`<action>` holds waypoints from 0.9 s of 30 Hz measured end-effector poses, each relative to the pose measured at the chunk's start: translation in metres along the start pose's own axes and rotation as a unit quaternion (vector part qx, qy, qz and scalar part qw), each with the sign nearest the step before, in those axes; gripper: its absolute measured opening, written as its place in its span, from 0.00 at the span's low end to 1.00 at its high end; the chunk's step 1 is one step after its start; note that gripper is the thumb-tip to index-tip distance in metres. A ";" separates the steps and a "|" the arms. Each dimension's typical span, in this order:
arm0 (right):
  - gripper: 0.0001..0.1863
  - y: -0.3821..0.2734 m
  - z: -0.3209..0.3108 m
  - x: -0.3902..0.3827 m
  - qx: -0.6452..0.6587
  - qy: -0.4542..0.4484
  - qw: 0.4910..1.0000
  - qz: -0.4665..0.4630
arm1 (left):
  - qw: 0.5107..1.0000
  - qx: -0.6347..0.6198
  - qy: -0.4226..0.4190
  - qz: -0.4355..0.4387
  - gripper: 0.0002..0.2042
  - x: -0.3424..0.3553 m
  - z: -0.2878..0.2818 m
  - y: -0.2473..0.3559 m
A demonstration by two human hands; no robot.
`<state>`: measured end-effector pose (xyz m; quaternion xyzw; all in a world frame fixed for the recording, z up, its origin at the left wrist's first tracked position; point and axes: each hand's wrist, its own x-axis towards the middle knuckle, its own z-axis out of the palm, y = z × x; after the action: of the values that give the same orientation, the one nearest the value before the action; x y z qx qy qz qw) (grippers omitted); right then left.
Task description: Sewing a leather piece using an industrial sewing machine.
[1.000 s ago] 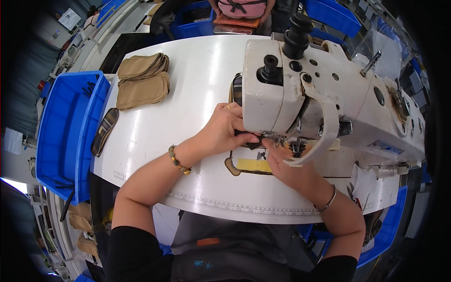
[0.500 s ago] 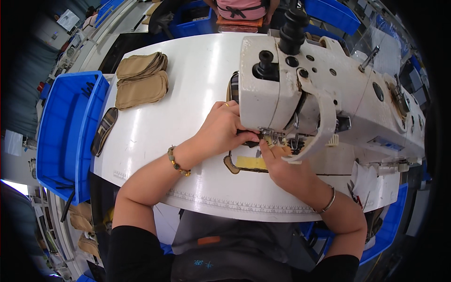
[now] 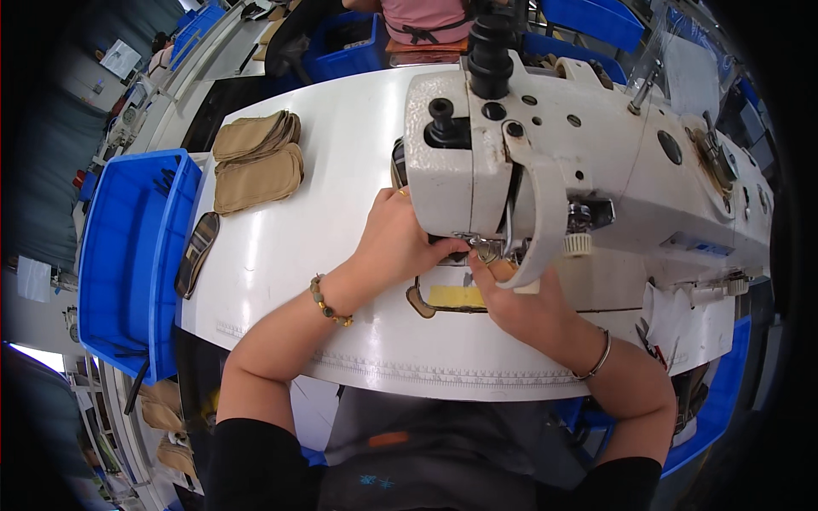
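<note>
Beneath the head of a white sewing machine (image 3: pixel 439 183), my left hand (image 3: pixel 396 234) pinches a small dark fabric piece (image 3: pixel 450 254) between thumb and fingers, left of the presser foot. Most of the piece is hidden by my fingers and the machine. Right of it, my right hand (image 3: pixel 528 302) is closed, with its fingertips at the presser foot and close to my left thumb. What they hold is hidden. A plaid fabric piece (image 3: pixel 398 162) shows partly behind the machine head. In front of the needle area, a yellow strip (image 3: pixel 456 296) lies on the table.
Tan fabric pads (image 3: pixel 260 175) lie stacked at the far left of the white table (image 3: pixel 341 111), with a plaid pad (image 3: pixel 198 254) on its left edge. A blue bin (image 3: pixel 128 255) stands beyond that edge. Scissors (image 3: pixel 649 341) lie at the right. A person in pink (image 3: pixel 424 21) sits opposite.
My view has shifted slightly, so the machine appears farther left and the bin lower. Both hands keep nearly the same place at the presser foot.
</note>
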<state>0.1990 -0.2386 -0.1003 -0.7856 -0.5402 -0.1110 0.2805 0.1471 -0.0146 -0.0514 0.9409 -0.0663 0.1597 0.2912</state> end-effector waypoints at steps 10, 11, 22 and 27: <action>0.11 0.002 -0.002 -0.001 -0.165 -0.205 0.963 -0.065 | 0.993 0.064 0.069 0.076 0.17 0.000 0.006 -0.006; 0.11 -0.002 -0.006 0.002 -0.164 -0.204 0.963 -0.065 | 0.995 0.057 0.051 0.056 0.18 -0.002 0.005 -0.006; 0.13 -0.005 -0.007 0.007 0.077 0.062 0.995 -0.028 | 0.995 0.059 0.053 0.063 0.19 -0.002 -0.007 0.008; 0.12 -0.002 -0.011 0.004 0.045 0.047 0.996 -0.066 | 1.000 0.025 0.004 0.005 0.15 -0.002 -0.009 0.009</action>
<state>0.1999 -0.2414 -0.0889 -0.7288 -0.5818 -0.1414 0.3324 0.1409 -0.0168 -0.0402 0.9470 -0.0656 0.1662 0.2670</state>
